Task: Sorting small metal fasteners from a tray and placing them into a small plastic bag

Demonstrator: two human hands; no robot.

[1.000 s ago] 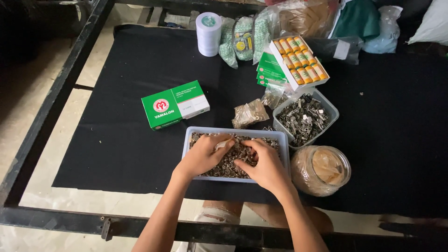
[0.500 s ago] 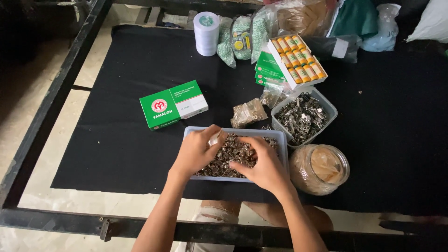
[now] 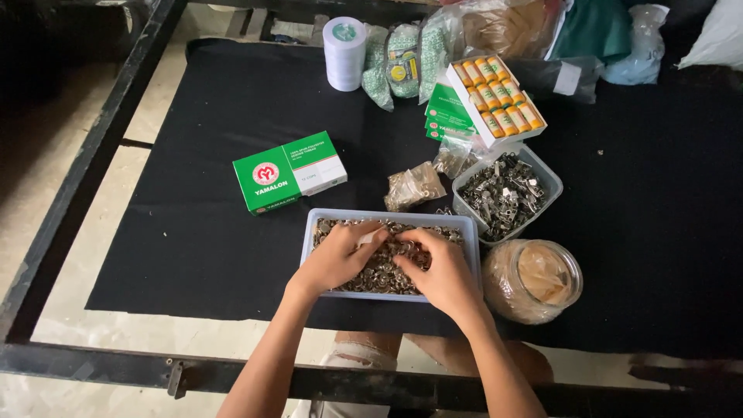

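Both hands in near tray (image 3: 464,232): left hand (image 3: 337,259) and right hand (image 3: 441,271) pinch small metal rings (image 3: 387,271). Rings look light, stiff, slippery; take singly at rim with fingertips

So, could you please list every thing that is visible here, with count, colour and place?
tray: one, pale blue, front centre of the mat, full of small metal rings
metal rings: many, grey-brown, in the tray
tub: one, clear, right of the tray, holds metal clips
jar: one, clear, tan contents, right front
green box: one, green and white, left of centre
small bag: one, clear, behind the tray
tape roll: one, white, back
spool box: one, open, yellow spools, back right
mat: one, black, over the table
left hand: in the tray, on the rings
right hand: in the tray, on the rings
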